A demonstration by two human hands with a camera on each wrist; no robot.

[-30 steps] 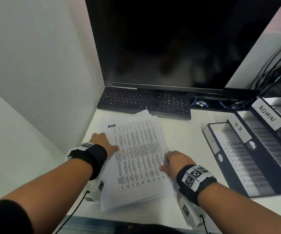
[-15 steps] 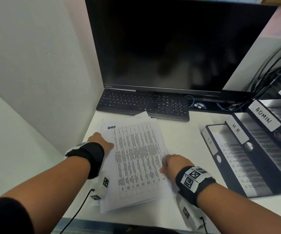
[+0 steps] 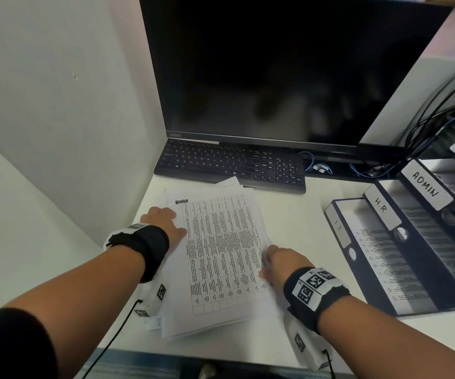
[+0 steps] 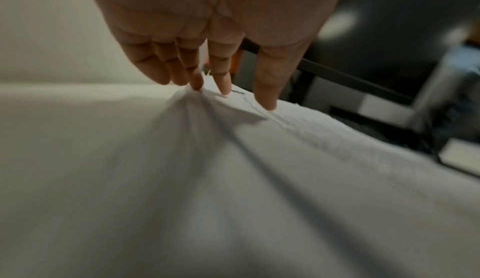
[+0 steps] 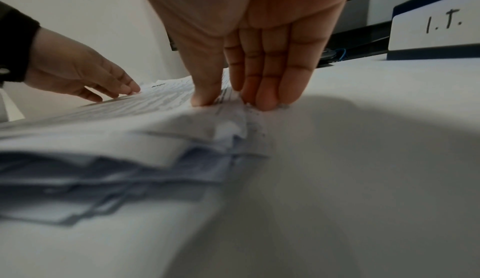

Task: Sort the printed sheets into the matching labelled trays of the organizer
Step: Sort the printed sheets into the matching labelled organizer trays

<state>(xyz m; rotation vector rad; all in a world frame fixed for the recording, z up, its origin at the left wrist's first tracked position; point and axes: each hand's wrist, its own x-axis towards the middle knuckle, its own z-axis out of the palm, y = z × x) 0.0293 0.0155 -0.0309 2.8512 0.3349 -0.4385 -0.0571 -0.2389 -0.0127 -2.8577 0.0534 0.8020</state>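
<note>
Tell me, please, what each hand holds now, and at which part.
The right hand pinches the right edge of the paper stack. The left hand holds nothing; its straight fingers rest on the left edge.

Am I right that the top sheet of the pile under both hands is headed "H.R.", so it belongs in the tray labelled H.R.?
Not quite. In the head view the top sheet is headed "ADMIN", so it belongs in the tray labelled ADMIN, not H.R. The rest holds: the left hand and the right hand both rest on the pile.

left hand (image 3: 166,224) - fingers straight, pressing down | right hand (image 3: 281,262) - thumb and fingers pinching
</note>
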